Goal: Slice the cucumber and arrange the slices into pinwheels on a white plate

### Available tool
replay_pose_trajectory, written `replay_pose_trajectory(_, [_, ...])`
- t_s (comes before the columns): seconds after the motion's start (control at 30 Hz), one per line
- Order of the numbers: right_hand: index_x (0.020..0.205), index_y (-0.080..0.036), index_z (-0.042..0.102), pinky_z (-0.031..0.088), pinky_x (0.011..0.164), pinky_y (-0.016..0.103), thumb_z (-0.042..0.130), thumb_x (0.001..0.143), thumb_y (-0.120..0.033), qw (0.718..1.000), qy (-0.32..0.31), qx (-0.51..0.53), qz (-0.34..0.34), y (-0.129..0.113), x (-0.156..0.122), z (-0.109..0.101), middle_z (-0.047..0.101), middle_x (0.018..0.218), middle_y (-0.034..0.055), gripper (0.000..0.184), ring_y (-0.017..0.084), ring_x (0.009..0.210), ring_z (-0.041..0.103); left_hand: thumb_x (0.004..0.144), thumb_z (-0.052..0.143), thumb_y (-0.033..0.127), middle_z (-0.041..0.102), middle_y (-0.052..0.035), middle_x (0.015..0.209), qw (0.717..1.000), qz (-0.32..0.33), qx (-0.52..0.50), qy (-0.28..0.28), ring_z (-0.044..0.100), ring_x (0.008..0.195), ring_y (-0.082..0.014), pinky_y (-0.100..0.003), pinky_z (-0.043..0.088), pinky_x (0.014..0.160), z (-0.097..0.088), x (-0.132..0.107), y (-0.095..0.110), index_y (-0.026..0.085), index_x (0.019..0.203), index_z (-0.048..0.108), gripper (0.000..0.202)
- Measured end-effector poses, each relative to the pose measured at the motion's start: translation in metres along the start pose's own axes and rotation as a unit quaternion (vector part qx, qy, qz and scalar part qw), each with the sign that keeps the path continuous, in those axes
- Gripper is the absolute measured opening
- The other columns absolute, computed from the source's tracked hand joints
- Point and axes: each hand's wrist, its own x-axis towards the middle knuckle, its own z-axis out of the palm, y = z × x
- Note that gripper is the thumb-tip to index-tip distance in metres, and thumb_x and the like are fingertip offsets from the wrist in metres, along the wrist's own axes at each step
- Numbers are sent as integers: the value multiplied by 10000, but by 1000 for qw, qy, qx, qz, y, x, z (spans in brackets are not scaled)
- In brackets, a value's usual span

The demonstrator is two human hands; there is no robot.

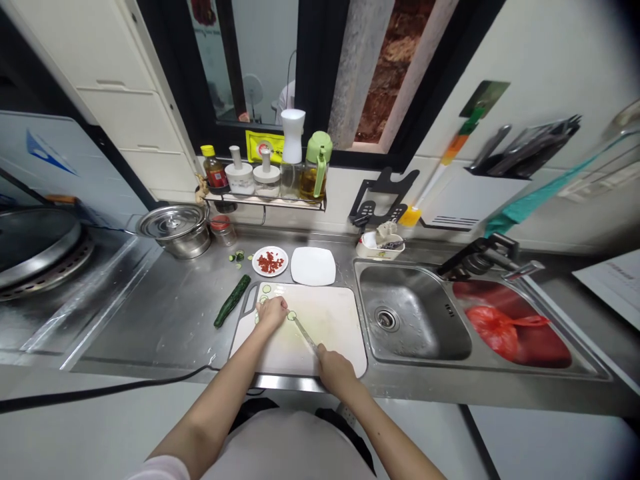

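A knife (306, 335) is in my right hand (337, 370), its handle wrapped by closed fingers. The blade points up and left across the white cutting board (320, 360). By its tip lies a thin cucumber slice (291, 315). My left hand (273, 313) is curled low over the left part of the board, among more cucumber slices (267, 289). Its fingers are bent, and what they hold, if anything, is hidden. Left of the board, a whole dark green cucumber (233, 301) rests on the steel counter.
Behind the board stand a plate (256, 262) of chopped red pieces and a white square plate (313, 266). Green scraps (240, 256) lie beside them. A lidded pot (180, 230) is back left. To the right is a sink (415, 313), then a basin holding a red bag (495, 331).
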Motion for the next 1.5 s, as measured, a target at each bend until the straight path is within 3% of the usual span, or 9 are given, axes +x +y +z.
replay_pose_trajectory(0.43, [1154,-153,496,435,724,341,348,911,-130,1000,10,22,-2,-5,5,-7,680,1003,176,285,279,952,657,753,641,297,733,-22,930,1000,7,1,8,614,1008,-233,-378,306,920,1,-2,0,252,836,654,95])
replay_pose_trajectory(0.8, [1199,-144,507,418,715,312,356,888,-95,1000,-3,5,4,4,-8,-2,684,1010,168,349,268,976,654,786,591,296,725,-36,951,1000,8,7,23,598,1025,-244,-399,304,909,2,-6,2,249,860,653,108])
replay_pose_trajectory(1.0, [1151,-151,534,382,705,300,323,939,-181,999,12,42,3,16,-12,4,683,996,158,300,255,946,647,827,523,279,713,-72,965,999,11,32,38,573,1053,-279,-427,306,896,5,-11,5,249,904,664,164])
replay_pose_trajectory(1.23, [1229,-182,460,340,673,278,275,991,-280,987,83,107,84,23,-4,2,691,964,112,317,223,911,649,836,529,368,684,-90,1059,998,21,46,30,531,1097,-293,-440,297,909,4,-18,9,238,940,641,200])
replay_pose_trajectory(1.37, [1200,-178,478,346,684,283,266,990,-282,986,86,99,107,27,7,-3,691,971,120,316,220,905,649,819,557,434,658,-91,1114,998,33,45,29,512,1111,-296,-446,287,916,6,-21,9,240,981,618,260])
replay_pose_trajectory(1.5, [1183,-183,502,369,706,285,274,979,-282,985,82,97,115,28,13,-5,686,974,125,322,218,909,646,802,581,380,647,-87,1106,997,38,52,36,504,1109,-292,-439,276,914,8,-22,11,237,970,611,222])
